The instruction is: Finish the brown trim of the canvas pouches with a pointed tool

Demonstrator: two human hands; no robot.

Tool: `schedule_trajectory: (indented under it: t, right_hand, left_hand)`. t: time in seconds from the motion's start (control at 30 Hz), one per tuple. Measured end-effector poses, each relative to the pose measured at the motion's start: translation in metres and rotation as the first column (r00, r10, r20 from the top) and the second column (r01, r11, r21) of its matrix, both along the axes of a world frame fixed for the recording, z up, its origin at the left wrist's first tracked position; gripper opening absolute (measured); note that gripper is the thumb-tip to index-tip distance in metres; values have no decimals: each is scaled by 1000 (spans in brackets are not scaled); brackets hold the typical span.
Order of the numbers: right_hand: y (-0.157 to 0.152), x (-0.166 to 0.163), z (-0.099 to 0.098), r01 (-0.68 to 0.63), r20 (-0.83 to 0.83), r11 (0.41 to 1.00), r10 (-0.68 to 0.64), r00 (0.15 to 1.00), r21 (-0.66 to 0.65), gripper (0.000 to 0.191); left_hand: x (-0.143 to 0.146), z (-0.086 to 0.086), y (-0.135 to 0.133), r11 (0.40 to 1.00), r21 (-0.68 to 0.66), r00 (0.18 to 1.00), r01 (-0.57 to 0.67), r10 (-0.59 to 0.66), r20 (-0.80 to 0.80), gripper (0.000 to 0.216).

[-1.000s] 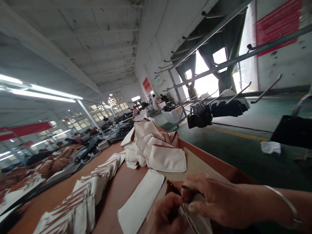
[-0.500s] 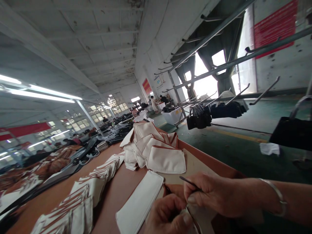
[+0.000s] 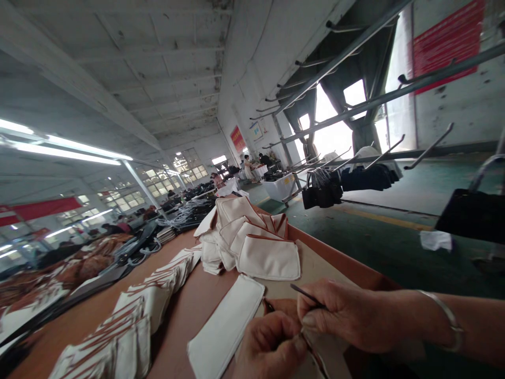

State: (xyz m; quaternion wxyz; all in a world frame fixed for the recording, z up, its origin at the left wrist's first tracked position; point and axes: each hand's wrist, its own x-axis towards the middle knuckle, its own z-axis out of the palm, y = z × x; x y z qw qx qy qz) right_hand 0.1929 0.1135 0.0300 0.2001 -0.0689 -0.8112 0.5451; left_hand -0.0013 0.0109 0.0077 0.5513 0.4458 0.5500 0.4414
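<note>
At the bottom of the head view, my left hand (image 3: 272,345) pinches the edge of a brown and cream sewn piece (image 3: 288,306). My right hand (image 3: 347,316), with a silver bangle at the wrist, is closed beside it, thumb and fingertips at the same edge. A thin dark stick-like tool (image 3: 303,292) pokes out to the left from my right hand's fingers; its kind does not show. Just left of my hands lies a flat white stitched panel (image 3: 226,326). Beyond them sits a heap of white pieces with brown edges (image 3: 268,257).
An overlapping row of white and brown pieces (image 3: 134,316) runs along the brown tabletop (image 3: 177,316). Black straps and bundles (image 3: 185,213) lie farther back. To the right, a metal rack with hooks (image 3: 347,110) carries dark bags (image 3: 321,189). People work in the distance.
Little differs. The left thumb and the pinched edge of the piece have shifted slightly; the right hand and its tool stay almost in place.
</note>
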Motion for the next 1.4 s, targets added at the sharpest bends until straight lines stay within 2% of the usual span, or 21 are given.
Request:
schedule_trajectory:
  t: [0.13, 0.3, 0.4, 0.5, 0.63, 0.77, 0.87, 0.93, 1.03, 1.07, 1.13, 1.2, 1.27, 1.33, 1.4]
  right_hand:
    - [5, -3, -13, -2, 2, 999, 2, 1000, -46, 12]
    - [7, -6, -13, -23, 31, 987, 29, 999, -161, 24]
    - [5, -10, -8, 5, 43, 993, 0, 999, -116, 25]
    - [3, -15, -6, 109, 126, 991, -99, 987, -73, 14]
    - [1, -15, -4, 242, 241, 968, -221, 945, -59, 9]
    - [-1, -13, -4, 277, 231, 951, -241, 943, -137, 12]
    - [-2, -13, -7, 304, 215, 945, -273, 938, -124, 15]
    - [-3, -13, -12, 312, 203, 944, -286, 937, -107, 14]
    - [-4, -12, -23, 256, 93, 957, -245, 965, -134, 13]
    - [-3, -11, -27, 221, 26, 969, -220, 975, -107, 12]
    - [0, -7, -33, 148, -131, 987, -139, 982, 66, 11]
    - [4, -1, -37, 106, -241, 936, -24, 970, 335, 12]
    - [9, 4, -38, 121, -289, 820, 56, 956, 560, 16]
    - [11, 8, -38, 173, -320, 686, 91, 943, 706, 19]
    - [13, 11, -38, 216, -323, 565, 94, 942, 796, 21]
  left_hand:
    - [3, 4, -1, 999, -20, 997, -39, 37, -69, 39]
    - [12, 15, 1, 999, -3, 954, -41, 39, -297, 14]
    - [16, 19, 4, 998, 35, 886, -46, 57, -460, 9]
    - [19, 23, 5, 996, 86, 840, -39, 79, -537, 10]
    - [21, 28, 5, 998, 50, 860, -42, 62, -507, 13]
    - [20, 29, 6, 999, -31, 903, -31, 15, -430, 20]
    - [18, 21, 8, 999, -35, 901, 4, -19, -434, 24]
    - [14, 12, 10, 999, -50, 893, -15, -9, -449, 26]
    - [8, -2, 10, 999, -16, 886, -50, 37, -461, 24]
    - [6, -5, 10, 999, 10, 902, -47, 47, -428, 24]
    - [3, -8, 8, 999, 16, 949, -45, 48, -311, 29]
    - [0, -9, 5, 998, -38, 981, -49, 41, -188, 37]
    - [-3, -10, 3, 995, -85, 992, -49, 39, -117, 48]
    - [-5, -17, 3, 993, -107, 998, -41, 36, -46, 56]
    - [-6, -28, 5, 996, -89, 1000, -11, 13, 26, 56]
